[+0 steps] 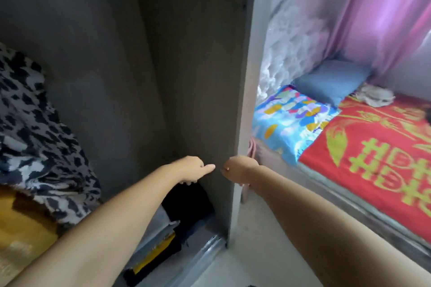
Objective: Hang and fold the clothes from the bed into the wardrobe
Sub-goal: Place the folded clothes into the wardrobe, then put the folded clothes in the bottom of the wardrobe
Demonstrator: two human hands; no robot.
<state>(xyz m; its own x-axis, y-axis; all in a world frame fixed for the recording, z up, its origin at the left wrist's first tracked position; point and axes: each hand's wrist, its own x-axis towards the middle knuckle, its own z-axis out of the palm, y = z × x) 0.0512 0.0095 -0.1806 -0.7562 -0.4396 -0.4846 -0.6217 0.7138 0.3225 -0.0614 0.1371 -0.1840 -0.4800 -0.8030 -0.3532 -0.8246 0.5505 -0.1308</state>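
- Inside the wardrobe (186,77), folded clothes (186,207) already sit low down, under the left hand (191,168).
- Left hand is loosely curled with thumb out, holding nothing; right hand (238,169) is curled at the wardrobe's edge, grip unclear.
- Right of the wardrobe, the bed (363,170) carries one pale garment (377,96), apparently left to put away.

left hand (191,168) fingers curled under, bed (363,161) cropped right, blurred
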